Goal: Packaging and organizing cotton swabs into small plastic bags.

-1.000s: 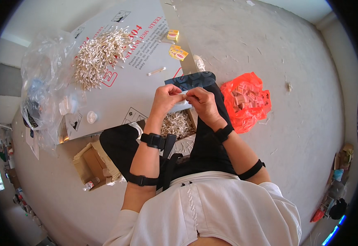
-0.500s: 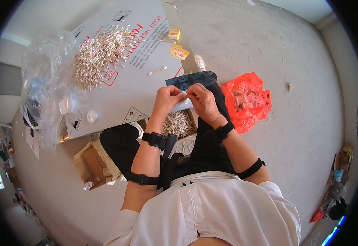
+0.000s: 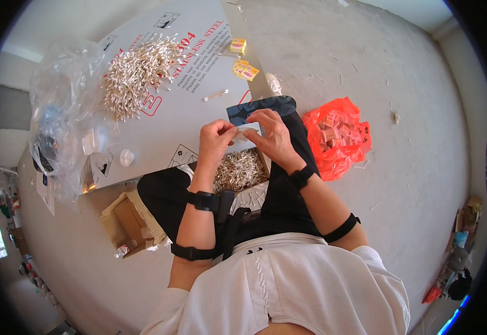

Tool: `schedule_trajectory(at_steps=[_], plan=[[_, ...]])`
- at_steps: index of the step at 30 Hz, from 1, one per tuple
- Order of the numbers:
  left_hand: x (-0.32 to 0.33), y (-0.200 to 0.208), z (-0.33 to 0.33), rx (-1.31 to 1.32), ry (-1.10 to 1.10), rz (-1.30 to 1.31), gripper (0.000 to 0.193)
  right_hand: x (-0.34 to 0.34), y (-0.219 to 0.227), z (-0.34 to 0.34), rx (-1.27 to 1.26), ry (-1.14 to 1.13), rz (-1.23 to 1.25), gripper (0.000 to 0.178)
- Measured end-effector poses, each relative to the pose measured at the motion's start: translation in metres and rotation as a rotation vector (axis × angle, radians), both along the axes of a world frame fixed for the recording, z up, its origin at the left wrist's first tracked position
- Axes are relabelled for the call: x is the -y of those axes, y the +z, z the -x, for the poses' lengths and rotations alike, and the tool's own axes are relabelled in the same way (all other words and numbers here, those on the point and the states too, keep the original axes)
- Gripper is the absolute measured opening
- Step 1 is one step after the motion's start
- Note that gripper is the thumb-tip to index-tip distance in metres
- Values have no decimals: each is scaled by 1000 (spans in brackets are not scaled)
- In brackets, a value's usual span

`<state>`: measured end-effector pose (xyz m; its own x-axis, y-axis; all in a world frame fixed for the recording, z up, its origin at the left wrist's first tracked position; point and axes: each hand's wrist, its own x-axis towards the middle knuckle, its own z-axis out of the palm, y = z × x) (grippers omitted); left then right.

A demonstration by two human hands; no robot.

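My left hand (image 3: pixel 215 142) and my right hand (image 3: pixel 272 139) are raised close together over an open box of cotton swabs (image 3: pixel 239 172). Between their fingertips is a small pale, flat piece (image 3: pixel 244 134), partly see-through; its kind is unclear. My left thumb and fingers pinch its left side. On its right side my right thumb presses, with the forefinger arched above. A big heap of cotton swabs (image 3: pixel 137 75) lies on the grey printed sheet (image 3: pixel 160 131) ahead to the left. A few loose swabs (image 3: pixel 215 95) rest nearer my hands.
Small yellow boxes (image 3: pixel 244 70) lie at the sheet's right edge. A red plastic bag (image 3: pixel 315 125) with pink packs stands right of my leg. Crumpled clear plastic (image 3: pixel 65 100) and a small white tub (image 3: pixel 126 158) are on the left, a cardboard box (image 3: pixel 112 223) below.
My hands have drawn apart, the left moving left and slightly down. The pale piece shows more between them, and more of the swab box is visible.
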<state>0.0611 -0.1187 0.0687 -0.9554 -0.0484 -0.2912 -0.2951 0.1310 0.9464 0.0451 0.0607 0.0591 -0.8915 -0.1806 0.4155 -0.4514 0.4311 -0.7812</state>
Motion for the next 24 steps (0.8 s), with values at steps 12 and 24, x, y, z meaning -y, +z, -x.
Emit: schedule_trajectory(at_steps=[12,24], plan=[[-7,-14,-8,-17,85,-233,29,17,-12,15,596,115,100,25],[-10,-9,-9,-235,76,117,7,14,-21,17,603,75,61,29]])
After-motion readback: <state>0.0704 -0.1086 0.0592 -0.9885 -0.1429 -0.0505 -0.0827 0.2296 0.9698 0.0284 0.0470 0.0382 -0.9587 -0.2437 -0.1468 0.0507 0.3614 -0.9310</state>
